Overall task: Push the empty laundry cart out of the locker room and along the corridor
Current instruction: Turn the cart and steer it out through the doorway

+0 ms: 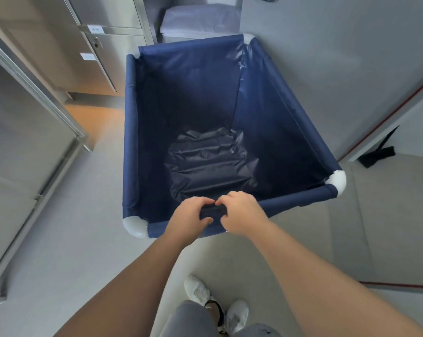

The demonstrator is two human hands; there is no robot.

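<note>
A laundry cart (130,132) with dark blue fabric walls and white plastic corner pieces stands right in front of me. Its inside is empty; only crumpled blue lining shows at the bottom. My left hand (189,216) and my right hand (240,212) grip the near top rail side by side, at its middle, fingers curled over the blue-covered bar. The cart's wheels are hidden under the fabric.
Metal lockers (93,45) line the left side, with a closer cabinet edge (35,86) at the left. A grey door (339,69) stands close along the cart's right side. Folded white linen (200,20) lies beyond the cart. A black door stop (378,154) lies at the right.
</note>
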